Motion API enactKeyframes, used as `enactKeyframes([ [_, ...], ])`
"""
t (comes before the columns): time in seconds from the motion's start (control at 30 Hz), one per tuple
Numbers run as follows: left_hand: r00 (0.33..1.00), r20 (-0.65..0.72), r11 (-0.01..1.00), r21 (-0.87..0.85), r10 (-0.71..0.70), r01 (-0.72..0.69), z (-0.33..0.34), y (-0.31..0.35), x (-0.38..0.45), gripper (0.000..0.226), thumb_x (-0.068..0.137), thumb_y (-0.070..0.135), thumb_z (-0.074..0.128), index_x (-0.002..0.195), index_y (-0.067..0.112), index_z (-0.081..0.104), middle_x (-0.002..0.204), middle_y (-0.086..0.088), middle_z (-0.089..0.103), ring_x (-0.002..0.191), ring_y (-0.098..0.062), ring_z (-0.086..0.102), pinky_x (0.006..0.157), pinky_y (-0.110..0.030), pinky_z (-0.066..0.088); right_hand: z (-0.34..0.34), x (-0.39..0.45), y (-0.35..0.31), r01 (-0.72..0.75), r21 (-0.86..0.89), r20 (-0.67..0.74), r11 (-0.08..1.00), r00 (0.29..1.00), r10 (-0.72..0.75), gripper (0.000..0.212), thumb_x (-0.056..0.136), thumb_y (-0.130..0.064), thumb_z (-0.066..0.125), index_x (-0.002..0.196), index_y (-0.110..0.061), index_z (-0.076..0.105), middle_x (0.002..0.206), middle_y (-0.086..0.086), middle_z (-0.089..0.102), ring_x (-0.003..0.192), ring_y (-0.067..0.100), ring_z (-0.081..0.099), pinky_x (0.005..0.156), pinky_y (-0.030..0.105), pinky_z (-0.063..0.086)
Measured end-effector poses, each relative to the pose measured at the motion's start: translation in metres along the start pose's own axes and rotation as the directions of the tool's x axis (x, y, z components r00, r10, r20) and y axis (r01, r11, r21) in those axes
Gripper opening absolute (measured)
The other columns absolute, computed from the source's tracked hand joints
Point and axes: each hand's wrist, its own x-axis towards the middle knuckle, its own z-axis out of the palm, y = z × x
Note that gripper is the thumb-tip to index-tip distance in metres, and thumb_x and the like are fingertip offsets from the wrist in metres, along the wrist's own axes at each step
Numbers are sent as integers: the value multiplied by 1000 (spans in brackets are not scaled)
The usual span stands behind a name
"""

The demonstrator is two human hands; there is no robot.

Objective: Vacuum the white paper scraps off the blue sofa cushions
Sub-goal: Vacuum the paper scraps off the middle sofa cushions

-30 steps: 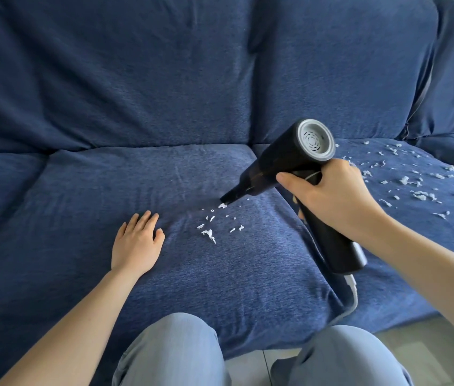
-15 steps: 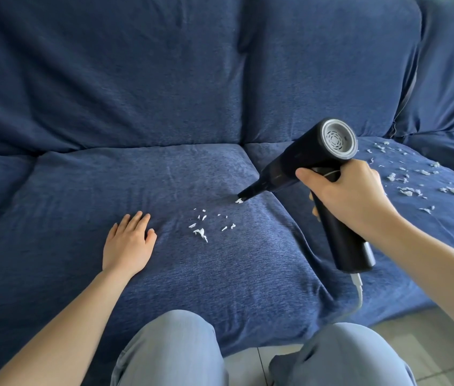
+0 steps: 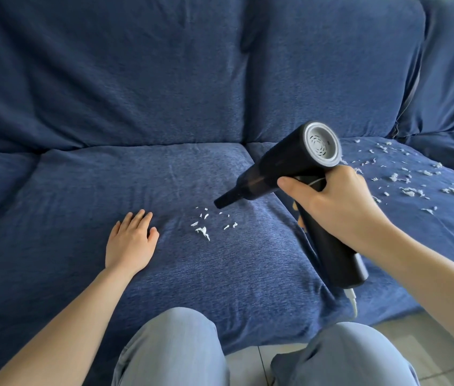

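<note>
right hand grips the black handheld vacuum, nozzle just above paper scraps mid-cushion; more scraps at 3 o'clock. left hand rests flat, fingers apart, at 9 o'clock.

- The right hand wraps the grip of a black handheld vacuum with a grey vented rear cap.
- Its narrow nozzle points down-left, its tip just beside a small cluster of white paper scraps on the middle blue fabric seat cushion.
- The left hand lies flat on that cushion, fingers straight, near the cluster.
- Many more white scraps lie scattered on the right cushion.
- A white cord hangs from the handle's base.
</note>
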Motion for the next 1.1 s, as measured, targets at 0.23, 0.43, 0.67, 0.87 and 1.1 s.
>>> enactKeyframes([
  [0.23,1000,-1,1000,4,2,-2,0,-1,-4,50,100,36,32,147,19,36,156,0,29,145,-22,21,118,-40,16,28,2,-10,67,1,18,998,998,-67,49,87,-43,68,57,-6,61,51,2,68,44,0,60,56,7,41],
  [0.43,1000,1,1000,3,5,-5,1,-1,-4,50,100,36,32,147,18,36,155,-1,30,145,-22,22,118,-40,17,26,-4,-15,79,45,78,996,994,-82,45,87,-42,68,66,-3,64,54,8,69,44,5,63,62,19,48],
  [0.67,1000,4,1000,7,-1,1,-1,0,-6,50,100,35,32,147,18,35,156,-1,29,145,-22,21,118,-40,16,16,-9,-8,30,22,56,999,998,-32,47,86,-44,68,61,-5,63,53,6,69,49,4,64,67,26,53],
  [0.87,1000,12,1000,13,-5,5,-1,1,-7,50,101,36,30,148,19,33,157,1,27,146,-20,19,118,-39,14,4,-22,-9,40,17,88,999,995,-41,45,85,-44,67,62,-6,64,50,5,68,46,6,63,60,21,51],
  [1.1,1000,28,1000,29,-7,6,-2,1,-8,51,101,37,27,150,21,29,158,3,24,147,-19,16,119,-38,13,5,-27,-11,90,-8,118,996,989,-88,44,86,-44,67,62,-6,63,50,5,67,45,4,62,59,14,50],
])
